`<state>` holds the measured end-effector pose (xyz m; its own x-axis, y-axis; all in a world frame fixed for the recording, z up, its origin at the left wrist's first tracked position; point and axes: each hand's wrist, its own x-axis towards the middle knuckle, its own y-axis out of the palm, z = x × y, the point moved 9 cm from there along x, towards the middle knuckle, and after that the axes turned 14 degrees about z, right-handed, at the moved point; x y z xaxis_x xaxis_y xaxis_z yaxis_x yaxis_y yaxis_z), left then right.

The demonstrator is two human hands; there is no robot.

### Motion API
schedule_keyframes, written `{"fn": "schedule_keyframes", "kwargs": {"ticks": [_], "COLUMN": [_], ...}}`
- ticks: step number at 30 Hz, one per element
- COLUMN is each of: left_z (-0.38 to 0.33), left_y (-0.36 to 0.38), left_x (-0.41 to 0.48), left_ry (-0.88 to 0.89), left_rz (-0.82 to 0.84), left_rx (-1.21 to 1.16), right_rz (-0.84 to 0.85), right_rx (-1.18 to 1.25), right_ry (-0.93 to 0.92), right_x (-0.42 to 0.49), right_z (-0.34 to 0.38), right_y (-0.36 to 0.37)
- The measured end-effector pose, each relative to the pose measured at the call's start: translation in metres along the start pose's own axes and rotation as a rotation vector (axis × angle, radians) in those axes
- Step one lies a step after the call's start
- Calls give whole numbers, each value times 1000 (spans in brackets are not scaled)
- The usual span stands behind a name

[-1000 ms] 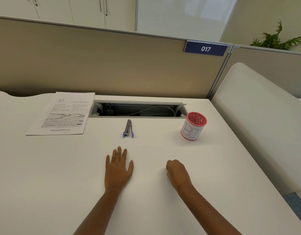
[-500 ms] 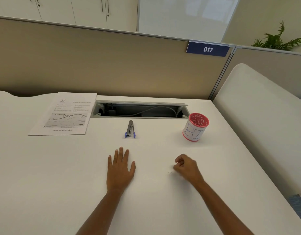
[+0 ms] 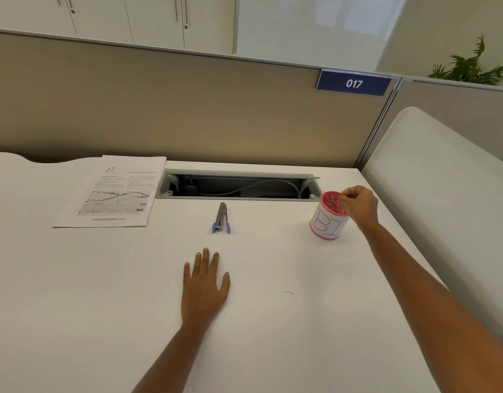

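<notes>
Right hand (image 3: 358, 204): fingertips pinched together; contents too small to tell. Red cup (image 3: 326, 224): directly beneath the pinch, upright. Left hand (image 3: 205, 287): flat on desk (image 3: 102, 279), holding nothing. Staple remover (image 3: 222, 219): well left of the pinch, untouched. Loose staple (image 3: 288, 292): nearer the person, apparently not yet binned.

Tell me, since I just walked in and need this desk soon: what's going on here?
A person's right hand is over the mouth of the red-rimmed cup, fingertips pinched together; anything between them is too small to see. The left hand lies flat on the white desk. A grey-and-blue tool, a stack of printed pages and a tiny bent wire lie untouched.
</notes>
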<state>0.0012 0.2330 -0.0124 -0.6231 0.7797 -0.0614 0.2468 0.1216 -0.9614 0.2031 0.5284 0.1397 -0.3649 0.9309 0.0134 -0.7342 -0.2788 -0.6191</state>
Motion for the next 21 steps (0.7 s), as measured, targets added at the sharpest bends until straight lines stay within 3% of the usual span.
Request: {"fn": "schedule_keyframes", "kwargs": {"ticks": [10, 13, 17, 21], "left_z": [1, 0, 0, 1], "left_y": [0, 1, 1, 0], "left_x": [0, 0, 0, 1], "left_ry": [-3, -4, 1, 0], "left_rz": [-7, -3, 6, 2], "left_rx": [-6, -11, -12, -7], "right_rz": [7, 218, 615, 735], "right_rx": [44, 31, -200, -400], "right_ry": [9, -36, -33, -44], "right_x": [-1, -33, -95, -130], "right_z": [-10, -15, -32, -46], "right_y": [7, 44, 109, 135]}}
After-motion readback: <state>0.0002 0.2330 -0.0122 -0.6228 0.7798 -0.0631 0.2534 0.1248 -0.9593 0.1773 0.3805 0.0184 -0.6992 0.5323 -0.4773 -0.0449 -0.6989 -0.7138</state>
